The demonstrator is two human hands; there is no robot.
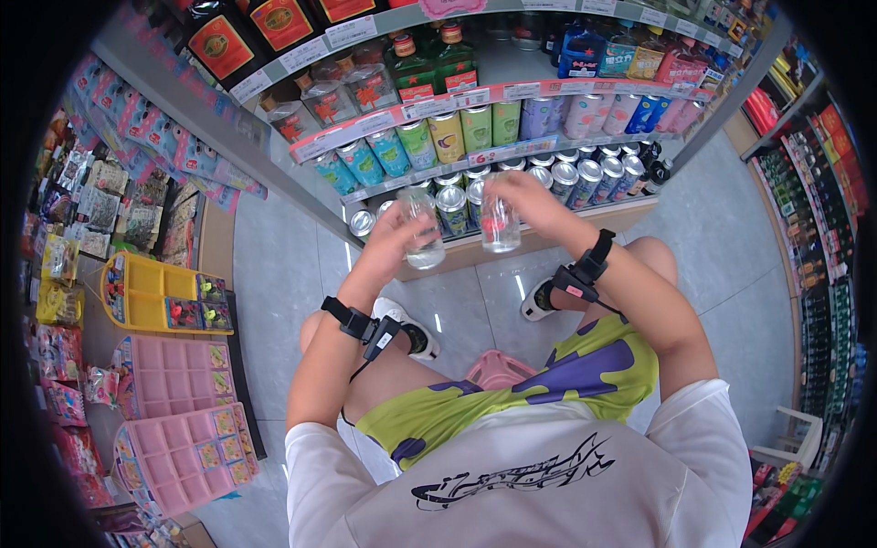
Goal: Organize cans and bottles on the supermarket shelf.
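Left hand (pixel 395 239): fingers wrapped around a clear plastic bottle (pixel 423 230), held just in front of the bottom shelf (pixel 512 239).
Right hand (pixel 528 199): closed on a second clear bottle (pixel 500 222), just beside the first.
Bottom shelf: silver cans (pixel 585 180) in rows behind both bottles.

A shop: tiered shelves (pixel 512 91) of canned drinks (pixel 475 128) with price strips, snack racks (pixel 100 210) beside.

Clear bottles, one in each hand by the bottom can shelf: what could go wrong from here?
1. Both hands are full: the left hand holds one clear bottle, the right hand another, so a slip probably goes uncaught.
2. The bottles sit close to the packed silver cans and could knock one off.
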